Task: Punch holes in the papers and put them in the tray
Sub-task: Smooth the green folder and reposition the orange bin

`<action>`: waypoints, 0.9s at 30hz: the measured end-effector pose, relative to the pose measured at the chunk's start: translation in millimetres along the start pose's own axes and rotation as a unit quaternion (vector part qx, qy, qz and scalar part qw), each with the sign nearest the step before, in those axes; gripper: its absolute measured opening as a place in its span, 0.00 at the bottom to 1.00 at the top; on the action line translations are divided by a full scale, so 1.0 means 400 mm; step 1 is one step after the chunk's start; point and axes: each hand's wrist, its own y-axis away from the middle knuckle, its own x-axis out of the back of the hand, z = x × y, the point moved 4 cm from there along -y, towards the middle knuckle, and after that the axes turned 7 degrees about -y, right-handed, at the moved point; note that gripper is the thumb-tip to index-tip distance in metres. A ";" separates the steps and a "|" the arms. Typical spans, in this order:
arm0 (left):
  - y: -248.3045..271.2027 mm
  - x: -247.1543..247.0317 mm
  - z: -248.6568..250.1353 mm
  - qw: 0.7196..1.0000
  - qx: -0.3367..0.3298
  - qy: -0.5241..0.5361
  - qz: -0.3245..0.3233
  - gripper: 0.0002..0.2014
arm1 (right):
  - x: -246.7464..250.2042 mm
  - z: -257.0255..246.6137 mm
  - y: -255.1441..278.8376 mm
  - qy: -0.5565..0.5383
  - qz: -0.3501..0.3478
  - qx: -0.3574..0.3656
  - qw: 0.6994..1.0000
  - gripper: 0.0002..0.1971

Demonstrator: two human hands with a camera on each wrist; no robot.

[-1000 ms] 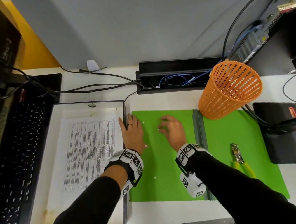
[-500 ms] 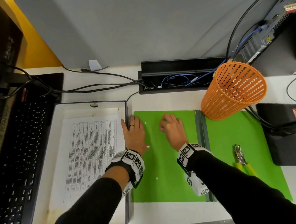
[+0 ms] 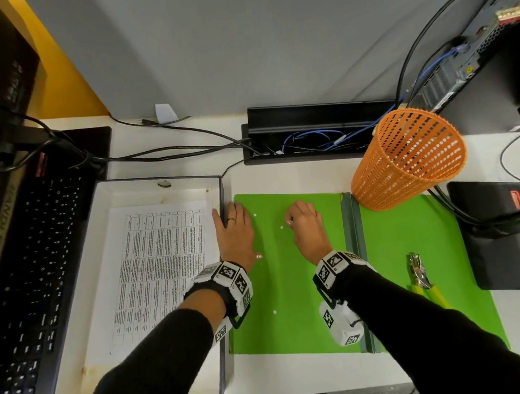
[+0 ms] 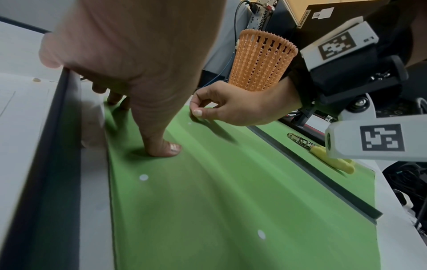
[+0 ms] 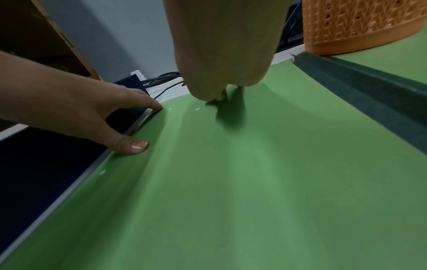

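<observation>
Left hand (image 3: pixel 236 236): flat, fingers straight, pressing the green folder (image 3: pixel 298 276) beside the tray (image 3: pixel 161 185)
Right hand (image 3: pixel 306 228): fingertips pinched together, can't tell on what
Papers (image 3: pixel 160 267): one printed stack in tray
Punch (image 3: pixel 422 276): one, on folder
Dots: four-ish white, on folder
Desk (image 3: pixel 282 176): white, grey divider

Even overhead light fills the head view, which bends strongly at its edges. Both wrist views are dimmer and smeared with blur; the right hand (image 4: pixel 233 107) drops a soft shadow on the green folder (image 4: pixel 208 201).

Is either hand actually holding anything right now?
Left hand lies flat on the green folder, holding nothing. Right hand pinches at the folder; whether it holds anything cannot be told.
</observation>
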 end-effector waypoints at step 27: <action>0.001 -0.003 -0.003 1.000 -0.009 -0.004 -0.007 0.55 | -0.012 -0.038 0.011 0.106 -0.009 0.111 0.988 0.14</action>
